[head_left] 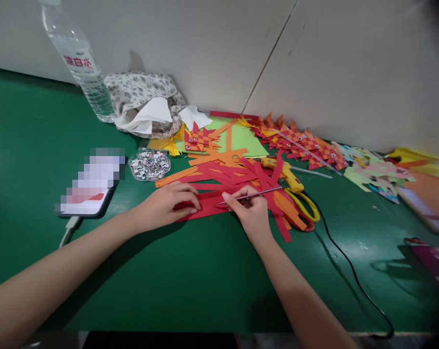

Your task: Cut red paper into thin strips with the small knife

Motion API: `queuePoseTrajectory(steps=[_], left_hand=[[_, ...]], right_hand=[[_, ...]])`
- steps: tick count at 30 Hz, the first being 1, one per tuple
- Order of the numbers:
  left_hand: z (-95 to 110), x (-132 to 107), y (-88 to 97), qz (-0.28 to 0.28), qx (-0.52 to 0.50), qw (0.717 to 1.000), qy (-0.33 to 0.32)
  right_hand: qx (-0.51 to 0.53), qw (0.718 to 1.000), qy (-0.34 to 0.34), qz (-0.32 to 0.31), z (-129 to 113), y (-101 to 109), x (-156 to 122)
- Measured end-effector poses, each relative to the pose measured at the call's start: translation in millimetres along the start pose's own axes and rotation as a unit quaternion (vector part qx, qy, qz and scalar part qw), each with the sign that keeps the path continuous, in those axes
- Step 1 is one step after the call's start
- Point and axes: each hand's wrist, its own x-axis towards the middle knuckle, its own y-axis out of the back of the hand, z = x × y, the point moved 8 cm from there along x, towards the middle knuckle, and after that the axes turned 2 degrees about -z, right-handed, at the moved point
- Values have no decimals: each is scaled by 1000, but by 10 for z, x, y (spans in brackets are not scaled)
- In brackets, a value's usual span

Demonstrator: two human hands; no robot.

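Note:
A strip of red paper [209, 203] lies on the green table in front of me. My left hand [170, 203] holds its left end down, with curved fingers and the thumb pressed on it. Pinched in my right hand [250, 208] is a slim dark-red pencil [270, 191], its tip over the paper near the right part. Loose red and orange paper strips [222, 170] are heaped just behind both hands. Beside my right hand lie scissors with yellow and red handles [308, 206] and a yellow glue gun [288, 173].
A charging phone [95, 186], a water bottle [79, 63], a tissue pouch [142, 87] and a bag of googly eyes [150, 165] stand left. Woven paper fish [302, 143] lie along the wall. A black cable [345, 264] runs right, near a purple object [432, 259].

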Motion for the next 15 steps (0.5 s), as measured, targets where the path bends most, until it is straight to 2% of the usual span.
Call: queuePoseTrajectory(steps=[11,15], left_hand=[[21,9,13,1,4,1000,1],[1,6,1,1,4,1000,0]], right_hand=[[-49,999,7,-15,-10,-19,-5],[-52,999,10,1,10,11,1]])
